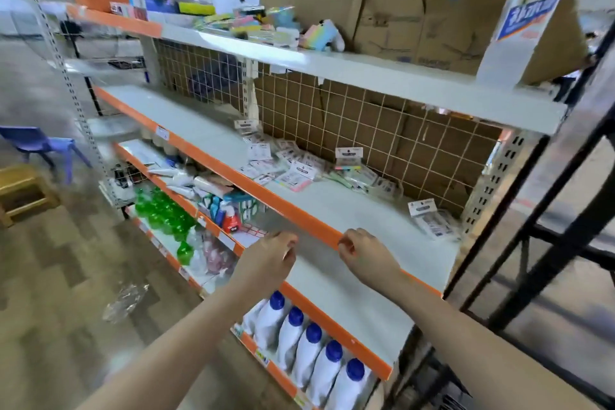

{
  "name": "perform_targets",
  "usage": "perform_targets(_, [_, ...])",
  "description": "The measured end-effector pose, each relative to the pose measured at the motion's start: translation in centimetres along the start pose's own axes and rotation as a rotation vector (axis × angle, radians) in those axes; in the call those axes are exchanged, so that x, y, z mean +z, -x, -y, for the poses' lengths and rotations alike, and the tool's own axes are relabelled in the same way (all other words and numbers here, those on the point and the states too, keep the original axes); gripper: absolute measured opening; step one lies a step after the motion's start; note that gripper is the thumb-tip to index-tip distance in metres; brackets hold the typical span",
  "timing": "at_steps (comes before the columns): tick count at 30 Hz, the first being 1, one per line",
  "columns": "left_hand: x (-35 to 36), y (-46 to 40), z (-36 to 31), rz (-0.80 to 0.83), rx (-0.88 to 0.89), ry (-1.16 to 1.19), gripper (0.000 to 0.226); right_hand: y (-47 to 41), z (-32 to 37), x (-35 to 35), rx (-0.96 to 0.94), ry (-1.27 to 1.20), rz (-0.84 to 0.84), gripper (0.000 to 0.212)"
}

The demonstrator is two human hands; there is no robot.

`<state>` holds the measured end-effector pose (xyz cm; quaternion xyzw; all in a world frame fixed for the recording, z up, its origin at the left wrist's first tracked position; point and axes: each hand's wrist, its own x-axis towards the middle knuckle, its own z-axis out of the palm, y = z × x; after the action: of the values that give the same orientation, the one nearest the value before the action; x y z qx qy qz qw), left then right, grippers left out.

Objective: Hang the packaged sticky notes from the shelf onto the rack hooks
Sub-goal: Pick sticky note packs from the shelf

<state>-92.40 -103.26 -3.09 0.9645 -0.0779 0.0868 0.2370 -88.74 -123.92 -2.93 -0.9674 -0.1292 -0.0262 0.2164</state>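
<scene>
Several packaged sticky notes [293, 170] lie scattered on the grey middle shelf [349, 210], against the white wire grid rack [332, 116] at its back. One more pack [429, 216] lies apart at the shelf's right end. A single pack [348, 156] stands up against the grid; I cannot tell whether it hangs from a hook. My left hand [269, 256] and my right hand [362, 253] hover at the shelf's orange front edge, fingers loosely curled, holding nothing. Both are well short of the packs.
Cardboard boxes [399, 10], a water bottle [522, 20] and colourful sponges [319, 33] sit on the top shelf. Lower shelves hold green bottles [163, 210] and white blue-capped bottles [312, 353]. A black metal frame [549, 226] stands right; a blue chair [36, 143] left.
</scene>
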Motion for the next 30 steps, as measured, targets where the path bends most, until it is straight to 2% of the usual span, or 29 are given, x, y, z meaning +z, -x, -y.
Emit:
perform_targets(7, [0.6, -8.2, 6.6, 0.044, -0.073, -0.065, 0.029, -12.0, 1.2, 3.7, -0.059, -0.018, 0.028, 0.022])
perform_targets(15, [-0.3, -17.6, 10.5, 0.017, -0.036, -0.077, 0.025, -23.9, 1.3, 5.7, -0.051, -0.068, 0.093, 0.024])
perform_targets(21, [0.3, -23.4, 14.2, 0.058, -0.07, -0.046, 0.026, -30.1, 1.2, 7.9, 0.082, -0.019, 0.027, 0.03])
perform_targets(25, [0.5, -28.3, 16.4, 0.117, -0.052, -0.055, 0.029, -33.3, 0.9, 8.4, 0.243, 0.004, -0.012, 0.042])
perform_targets(30, [1.7, -33.6, 19.0, 0.171, 0.049, -0.096, 0.041, -35.1, 0.8, 9.5, 0.384, 0.114, 0.057, 0.066])
